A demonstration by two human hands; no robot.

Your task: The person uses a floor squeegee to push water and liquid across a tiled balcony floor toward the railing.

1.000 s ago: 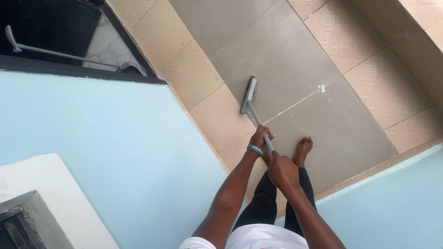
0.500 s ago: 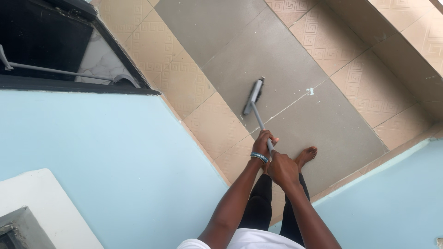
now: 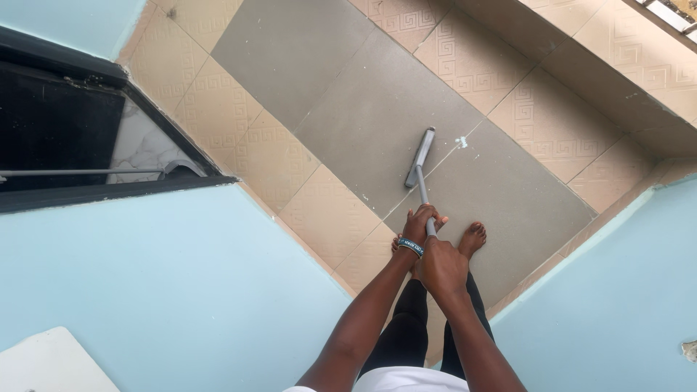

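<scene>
I grip a grey long-handled floor brush (image 3: 420, 156) with both hands. My left hand (image 3: 419, 224), with a dark wristband, is wrapped around the handle lower down. My right hand (image 3: 444, 267) holds the handle just behind it, closer to my body. The brush head rests on a grey floor tile (image 3: 377, 109), close to a small white spot (image 3: 461, 141) on the tile seam. My bare foot (image 3: 473, 239) stands on the grey tile just right of my hands.
Light blue walls stand at the left (image 3: 167, 283) and at the right (image 3: 617, 290). A dark window frame (image 3: 109, 181) with a metal handle sits at the upper left. Beige patterned tiles (image 3: 239, 138) border the grey ones. A step edge (image 3: 617, 72) runs across the upper right.
The brush head has swung to the right, toward the white spot, and my hands shifted slightly with it. The view has tilted, so the window and white ledge slid down and left.
</scene>
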